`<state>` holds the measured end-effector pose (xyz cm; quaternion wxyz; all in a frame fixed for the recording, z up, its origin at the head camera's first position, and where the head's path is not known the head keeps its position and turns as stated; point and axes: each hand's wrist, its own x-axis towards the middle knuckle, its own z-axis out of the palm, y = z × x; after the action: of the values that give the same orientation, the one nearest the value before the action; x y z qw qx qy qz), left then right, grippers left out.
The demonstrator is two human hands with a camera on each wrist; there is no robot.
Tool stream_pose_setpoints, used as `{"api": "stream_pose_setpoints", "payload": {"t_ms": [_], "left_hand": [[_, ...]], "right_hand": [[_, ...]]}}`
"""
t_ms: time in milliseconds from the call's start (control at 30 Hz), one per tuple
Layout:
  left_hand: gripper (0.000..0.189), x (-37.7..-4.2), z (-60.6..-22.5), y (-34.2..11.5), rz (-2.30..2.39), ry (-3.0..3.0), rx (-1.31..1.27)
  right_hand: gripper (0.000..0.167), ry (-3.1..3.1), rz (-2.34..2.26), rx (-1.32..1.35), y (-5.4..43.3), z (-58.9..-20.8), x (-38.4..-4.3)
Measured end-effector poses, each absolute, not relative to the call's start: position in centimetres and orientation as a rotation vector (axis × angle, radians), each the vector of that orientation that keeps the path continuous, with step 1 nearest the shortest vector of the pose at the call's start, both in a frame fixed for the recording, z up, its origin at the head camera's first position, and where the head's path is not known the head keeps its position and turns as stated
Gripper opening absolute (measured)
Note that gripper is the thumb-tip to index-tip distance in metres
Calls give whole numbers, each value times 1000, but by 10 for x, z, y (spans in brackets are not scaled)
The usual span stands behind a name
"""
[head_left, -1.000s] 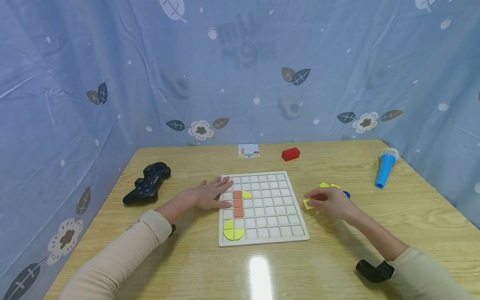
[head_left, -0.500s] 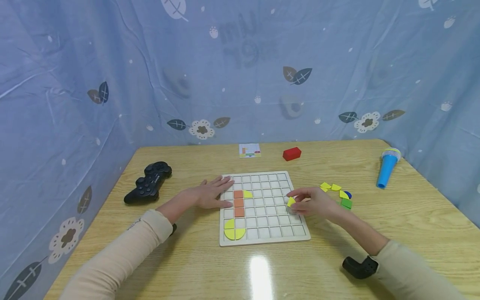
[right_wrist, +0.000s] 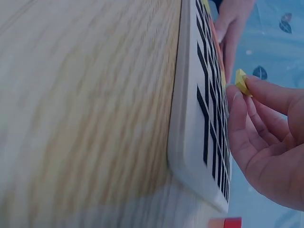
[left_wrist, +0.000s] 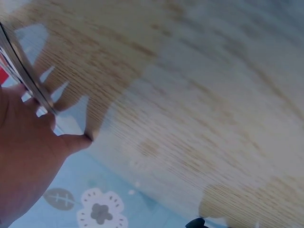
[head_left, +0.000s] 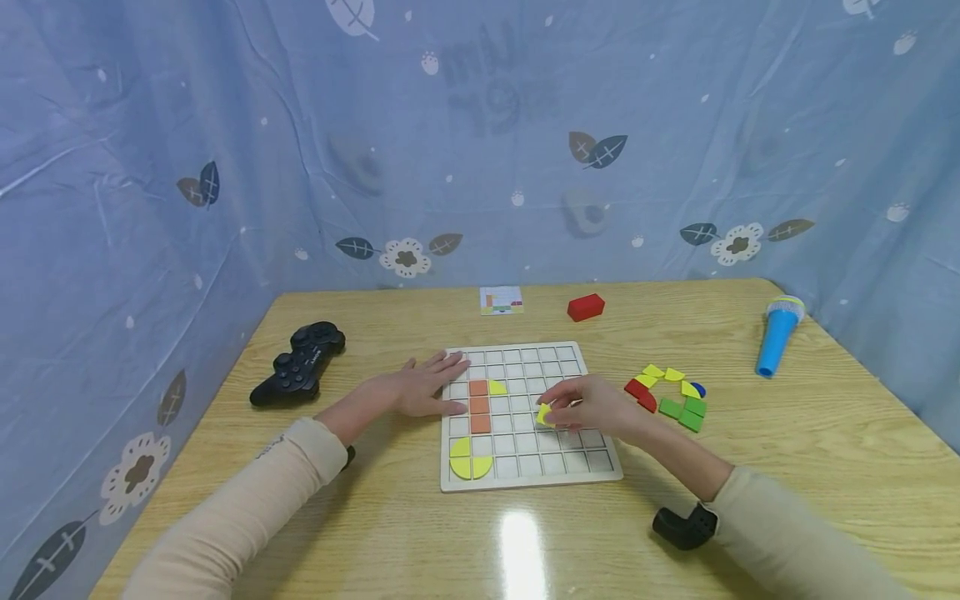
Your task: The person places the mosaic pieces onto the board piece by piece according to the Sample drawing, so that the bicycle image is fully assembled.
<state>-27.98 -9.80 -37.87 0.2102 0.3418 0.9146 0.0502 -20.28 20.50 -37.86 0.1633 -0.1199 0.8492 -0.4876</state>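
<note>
A white grid board (head_left: pixel 525 482) lies on the wooden table, bearing three orange squares (head_left: pixel 479 406) in a column and several yellow quarter-round tiles (head_left: pixel 471 467). My left hand (head_left: pixel 427 390) rests with spread fingers on the board's left edge; in the left wrist view the left thumb reaches past the rim. Over the board's middle, my right hand (head_left: pixel 592 406) pinches a small yellow tile (right_wrist: pixel 242 82) between thumb and fingertips. In the right wrist view that tile is held just above the board, tilted on edge.
Right of the board lie loose yellow tiles (head_left: pixel 673 375), red tiles (head_left: pixel 641 395), green tiles (head_left: pixel 692 413) and a blue piece (head_left: pixel 699 389). Behind it are a pattern card (head_left: pixel 501 301) and a red block (head_left: pixel 586 307). A black game controller (head_left: pixel 298 364) and a blue toy microphone (head_left: pixel 778 336) flank it.
My right hand has picked the yellow tile up from the loose pieces and carried it left over the board, uncovering the red and green tiles. My left hand stays in place.
</note>
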Motion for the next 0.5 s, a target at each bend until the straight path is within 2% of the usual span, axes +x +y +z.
{"api": "stream_pose_setpoints", "payload": {"t_ms": [500], "left_hand": [[82, -280, -379, -97, 126, 2557, 931]], "right_hand": [[22, 2349, -1338, -483, 162, -381, -205]]}}
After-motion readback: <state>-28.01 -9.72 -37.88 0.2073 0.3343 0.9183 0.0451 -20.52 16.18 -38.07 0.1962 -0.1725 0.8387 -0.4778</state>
